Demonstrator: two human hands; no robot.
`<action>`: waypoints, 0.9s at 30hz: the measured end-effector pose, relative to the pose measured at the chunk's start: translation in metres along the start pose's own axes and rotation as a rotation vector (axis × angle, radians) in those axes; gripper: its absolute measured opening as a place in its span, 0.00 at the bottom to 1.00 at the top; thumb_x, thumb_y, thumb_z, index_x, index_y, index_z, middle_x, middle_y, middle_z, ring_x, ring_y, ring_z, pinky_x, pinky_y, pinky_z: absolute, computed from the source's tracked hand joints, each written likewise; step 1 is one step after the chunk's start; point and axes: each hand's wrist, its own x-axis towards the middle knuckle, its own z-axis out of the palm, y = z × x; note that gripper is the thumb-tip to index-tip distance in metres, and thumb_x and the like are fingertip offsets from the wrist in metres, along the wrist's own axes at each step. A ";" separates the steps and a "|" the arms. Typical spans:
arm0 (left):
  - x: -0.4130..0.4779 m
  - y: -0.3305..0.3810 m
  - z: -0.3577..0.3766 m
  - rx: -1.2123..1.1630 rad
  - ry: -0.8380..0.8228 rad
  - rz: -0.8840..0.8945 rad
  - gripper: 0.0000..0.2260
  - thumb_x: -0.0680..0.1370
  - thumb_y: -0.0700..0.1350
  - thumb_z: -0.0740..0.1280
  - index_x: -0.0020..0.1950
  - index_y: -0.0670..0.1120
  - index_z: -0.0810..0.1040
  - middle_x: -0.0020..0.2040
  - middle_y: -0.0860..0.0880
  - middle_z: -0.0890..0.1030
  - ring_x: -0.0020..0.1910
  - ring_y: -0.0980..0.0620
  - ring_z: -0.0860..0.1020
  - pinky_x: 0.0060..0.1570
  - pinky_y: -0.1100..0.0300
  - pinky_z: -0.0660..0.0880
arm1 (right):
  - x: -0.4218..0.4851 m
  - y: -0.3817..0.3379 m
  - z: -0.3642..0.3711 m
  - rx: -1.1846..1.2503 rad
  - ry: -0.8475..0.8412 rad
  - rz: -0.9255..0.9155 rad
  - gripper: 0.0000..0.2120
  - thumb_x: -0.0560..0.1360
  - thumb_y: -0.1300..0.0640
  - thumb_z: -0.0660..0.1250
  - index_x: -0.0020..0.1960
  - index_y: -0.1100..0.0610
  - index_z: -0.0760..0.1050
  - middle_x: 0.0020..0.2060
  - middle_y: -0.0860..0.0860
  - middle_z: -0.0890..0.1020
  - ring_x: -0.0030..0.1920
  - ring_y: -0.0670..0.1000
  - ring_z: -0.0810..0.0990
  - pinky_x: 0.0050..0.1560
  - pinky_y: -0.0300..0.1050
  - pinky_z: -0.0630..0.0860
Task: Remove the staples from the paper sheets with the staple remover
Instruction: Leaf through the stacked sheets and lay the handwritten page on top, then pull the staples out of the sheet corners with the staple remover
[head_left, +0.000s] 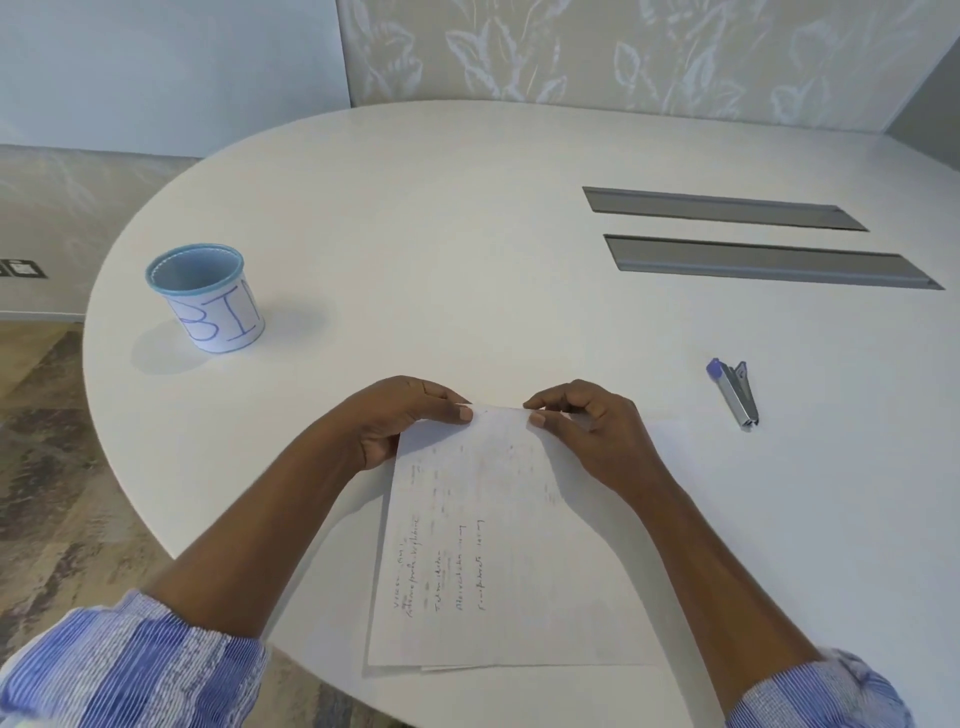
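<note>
A stack of handwritten paper sheets (493, 545) lies on the white table (467, 234) in front of me. My left hand (410, 421) pinches the far left corner of the sheets between thumb and fingers. My right hand (582, 426) pinches the far right part of the same edge. The far edge of the top sheet is lifted slightly between both hands. No staple is visible at this size. The metal staple remover (737, 392) with a blue end lies on the table to the right, apart from both hands.
A blue-rimmed cup (208, 299) labelled "BIN" stands at the left of the table. Two grey cable slots (727, 208) (769, 260) are set into the tabletop at the far right. The table's curved edge runs along the left, with floor beyond.
</note>
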 end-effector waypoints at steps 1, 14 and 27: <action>-0.001 0.000 0.004 0.018 0.037 0.007 0.01 0.75 0.39 0.76 0.45 0.42 0.88 0.44 0.44 0.89 0.41 0.46 0.86 0.44 0.56 0.82 | 0.002 0.000 -0.002 -0.016 -0.003 -0.013 0.05 0.76 0.55 0.75 0.50 0.46 0.86 0.45 0.44 0.86 0.49 0.45 0.83 0.52 0.32 0.75; -0.005 -0.009 0.029 0.116 0.269 0.064 0.05 0.74 0.41 0.77 0.39 0.48 0.86 0.37 0.58 0.87 0.44 0.58 0.81 0.44 0.62 0.69 | 0.024 0.035 -0.105 -0.795 0.485 0.378 0.30 0.75 0.45 0.74 0.71 0.58 0.72 0.64 0.66 0.75 0.64 0.69 0.74 0.62 0.60 0.72; -0.007 -0.011 0.033 0.128 0.307 0.067 0.04 0.75 0.42 0.77 0.40 0.47 0.87 0.38 0.55 0.87 0.45 0.53 0.80 0.46 0.59 0.71 | 0.028 0.054 -0.127 -0.707 0.332 0.492 0.24 0.83 0.53 0.65 0.75 0.61 0.67 0.62 0.67 0.78 0.64 0.69 0.76 0.59 0.58 0.74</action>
